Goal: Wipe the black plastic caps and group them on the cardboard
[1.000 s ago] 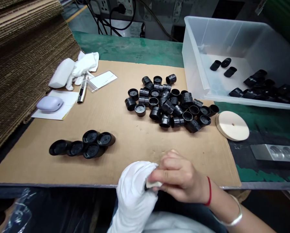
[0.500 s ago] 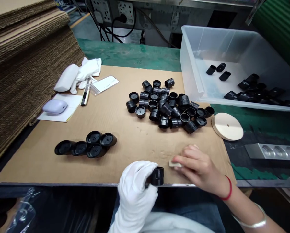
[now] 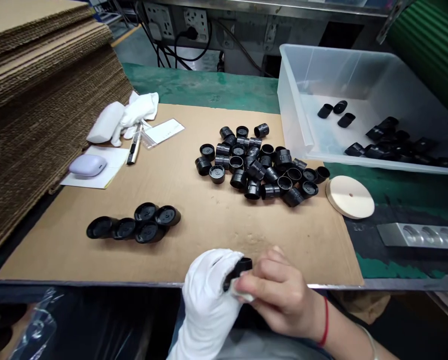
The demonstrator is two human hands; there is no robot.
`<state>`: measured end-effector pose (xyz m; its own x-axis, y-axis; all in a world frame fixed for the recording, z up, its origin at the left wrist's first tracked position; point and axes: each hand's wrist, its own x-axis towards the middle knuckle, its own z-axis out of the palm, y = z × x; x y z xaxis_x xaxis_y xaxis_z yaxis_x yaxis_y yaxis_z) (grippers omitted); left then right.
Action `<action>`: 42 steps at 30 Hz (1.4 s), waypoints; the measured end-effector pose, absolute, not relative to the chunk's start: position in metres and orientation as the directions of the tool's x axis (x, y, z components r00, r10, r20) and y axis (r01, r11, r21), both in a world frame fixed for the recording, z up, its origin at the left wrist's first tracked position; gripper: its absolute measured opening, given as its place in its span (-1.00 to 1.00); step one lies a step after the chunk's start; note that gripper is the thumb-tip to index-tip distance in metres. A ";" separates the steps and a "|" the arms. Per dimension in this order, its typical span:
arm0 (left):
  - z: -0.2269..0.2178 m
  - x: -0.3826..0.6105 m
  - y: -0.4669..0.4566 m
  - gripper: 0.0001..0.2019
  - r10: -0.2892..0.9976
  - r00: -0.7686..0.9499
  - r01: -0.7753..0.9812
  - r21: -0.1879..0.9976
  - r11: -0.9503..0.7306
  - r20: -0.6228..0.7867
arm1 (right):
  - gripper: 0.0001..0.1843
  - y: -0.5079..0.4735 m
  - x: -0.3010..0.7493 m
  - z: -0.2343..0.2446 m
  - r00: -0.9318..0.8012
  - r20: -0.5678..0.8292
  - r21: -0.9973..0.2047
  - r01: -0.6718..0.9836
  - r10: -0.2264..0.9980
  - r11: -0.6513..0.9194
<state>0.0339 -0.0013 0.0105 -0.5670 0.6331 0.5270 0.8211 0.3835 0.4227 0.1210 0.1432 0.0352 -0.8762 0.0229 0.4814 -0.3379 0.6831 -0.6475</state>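
While a white-gloved left hand [image 3: 208,300] curled around a black plastic cap [image 3: 242,266] at the near edge of a cardboard sheet [image 3: 208,225], the bare right hand [image 3: 280,295] pinched a pale cloth pad [image 3: 244,295] against it; more black caps [image 3: 254,165] lay heaped farther off, left of a clear plastic bin [image 3: 344,75] on a green bench [image 3: 193,85], near a printed card [image 3: 165,131] too small to read.

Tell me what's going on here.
A person's white-gloved left hand holds a black plastic cap while the bare right hand presses a pale pad against it. A loose pile of black caps lies on a cardboard sheet, and more sit in a clear plastic bin.
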 end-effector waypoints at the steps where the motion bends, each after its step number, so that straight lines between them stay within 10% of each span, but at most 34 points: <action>1: 0.010 0.034 -0.002 -0.82 0.638 -0.558 0.827 0.418 0.375 0.531 | -0.84 0.142 0.120 0.036 -0.869 0.495 -0.646 -0.360 0.010 0.673; 10: 0.013 0.036 0.003 -0.74 0.596 -0.668 0.731 0.540 0.417 0.445 | -0.82 0.220 0.165 0.044 -0.944 0.068 -0.596 0.221 0.323 0.772; 14: 0.027 0.045 0.011 -0.78 0.604 -0.618 0.779 0.493 0.387 0.503 | -0.62 0.187 0.160 0.057 -0.860 0.223 -0.633 0.231 0.459 0.739; 19: 0.045 0.059 0.004 -0.77 0.621 -0.603 0.781 0.528 0.333 0.500 | -0.61 0.129 0.146 0.070 -0.955 -0.026 -0.975 0.090 0.295 0.204; 25: 0.051 0.068 -0.003 -0.80 0.633 -0.706 0.645 0.657 0.391 0.317 | -0.52 0.128 0.159 0.076 -0.975 -0.067 -0.981 0.025 0.213 -0.192; 34: 0.027 0.051 -0.024 -0.74 0.293 -0.939 0.305 0.823 0.478 0.177 | -0.65 0.132 0.117 0.046 -0.864 0.028 -0.928 0.164 0.502 0.335; 42: 0.028 0.031 -0.048 -0.78 0.153 -0.988 0.033 0.961 0.276 -0.010 | -0.46 0.113 0.030 0.057 -0.952 0.151 -0.863 0.006 0.268 0.505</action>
<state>0.0307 -0.0479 0.0279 -0.9881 0.1535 -0.0101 0.0331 0.2760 0.9606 0.0299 0.1134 0.0568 -0.9515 0.2681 0.1507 0.0058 0.5054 -0.8629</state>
